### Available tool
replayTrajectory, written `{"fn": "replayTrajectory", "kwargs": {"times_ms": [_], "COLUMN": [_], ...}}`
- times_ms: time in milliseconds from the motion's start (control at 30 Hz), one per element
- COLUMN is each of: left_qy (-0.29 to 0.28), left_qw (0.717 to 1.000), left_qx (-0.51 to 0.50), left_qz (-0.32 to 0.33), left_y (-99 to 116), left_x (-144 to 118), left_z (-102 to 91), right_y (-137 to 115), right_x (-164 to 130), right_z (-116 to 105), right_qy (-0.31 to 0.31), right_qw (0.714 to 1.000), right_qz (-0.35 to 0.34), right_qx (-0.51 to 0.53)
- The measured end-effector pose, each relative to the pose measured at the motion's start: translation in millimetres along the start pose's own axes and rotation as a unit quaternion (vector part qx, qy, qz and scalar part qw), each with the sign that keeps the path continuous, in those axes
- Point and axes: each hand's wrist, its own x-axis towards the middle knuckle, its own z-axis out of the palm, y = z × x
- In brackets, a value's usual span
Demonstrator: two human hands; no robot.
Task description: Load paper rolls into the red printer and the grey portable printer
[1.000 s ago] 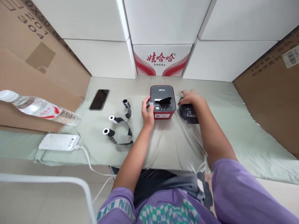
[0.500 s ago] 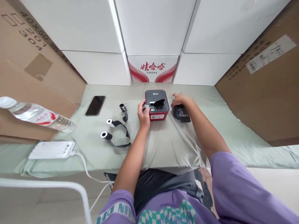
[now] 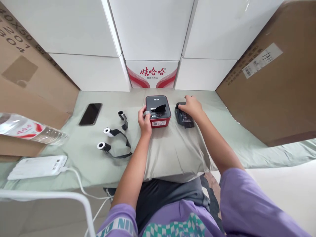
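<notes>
Quickly, from the left: the bottle (image 3: 32, 128) is cropped by the left edge, with the white power bank (image 3: 37, 167) set nearer the body. The phone (image 3: 90, 114) is laid beyond them, then the three ribbon rolls (image 3: 101, 145), strips loose. The red-and-black device (image 3: 161, 100) stands mid-tabletop (image 3: 170, 149), its left side grasped by the left hand (image 3: 145, 123), thumb at the near corner. Just right of it, apart, lies the black case (image 3: 182, 119), longer axis seemingly fore-and-aft, slightly slanted. It is nearer the right hand (image 3: 193, 107), whose fingers are bent over its far right part; whether that grip is firm cannot be told. Versus half a second ago, the view has been swung right, the bottle cap is lost, and more of the case's far left corner is left uncovered by the right hand.
</notes>
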Motion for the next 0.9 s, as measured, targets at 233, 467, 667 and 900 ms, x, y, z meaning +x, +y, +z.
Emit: {"fn": "replayTrajectory", "kwargs": {"times_ms": [233, 467, 667, 900], "left_qy": [-0.005, 0.003, -0.002, -0.003], "left_qw": [1.000, 1.000, 1.000, 1.000], "left_qx": [-0.002, -0.014, -0.017, -0.025], "left_qz": [0.004, -0.007, -0.007, -0.013], "left_y": [-1, -2, -2, -2], "left_x": [1, 1, 2, 3], "left_z": [-0.7, 0.8, 0.1, 0.2], "right_y": [16, 44, 32, 47], "right_x": [34, 44, 52, 52], "right_z": [6, 15, 13, -14], "right_qy": [0.101, -0.150, -0.223, -0.161], "right_qw": [0.991, 0.978, 0.951, 0.964], "right_qz": [-0.037, -0.120, -0.112, -0.187], "right_qx": [0.079, -0.081, -0.182, -0.104]}}
